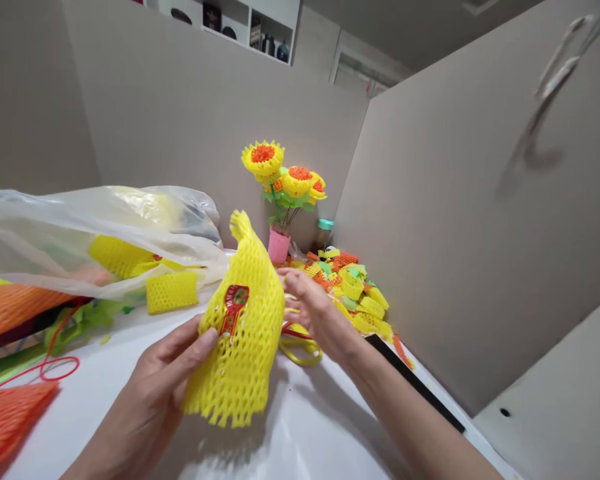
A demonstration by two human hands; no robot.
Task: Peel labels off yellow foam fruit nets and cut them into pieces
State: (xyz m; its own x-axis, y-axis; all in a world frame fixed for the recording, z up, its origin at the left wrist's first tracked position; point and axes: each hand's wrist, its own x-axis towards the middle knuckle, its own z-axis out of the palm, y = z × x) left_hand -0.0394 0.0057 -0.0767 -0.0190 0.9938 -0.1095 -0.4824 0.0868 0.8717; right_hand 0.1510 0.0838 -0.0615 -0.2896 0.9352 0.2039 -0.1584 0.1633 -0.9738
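Note:
A yellow foam fruit net (245, 313) with a red label hangs upright over the table, its top end bunched and its lower end spread. My left hand (165, 380) pinches it at the left side, thumb in front below the label. On the net's right side, my right hand (315, 307) has its fingers stretched out and apart. Some fingertips lie close to the net's edge; I cannot tell whether they touch it. Below that hand, a yellow and red loop (303, 350), perhaps handles, rests on the white table (310, 427).
Yellow and orange foam flowers (300, 180) stand in a pink pot (279, 245) at the back. A heap of foam scraps (353, 283) lies right, beside a jar (324, 233). Left are a plastic bag (180, 210), a flat yellow net (171, 292) and orange netting (15, 427). Partition walls enclose the table.

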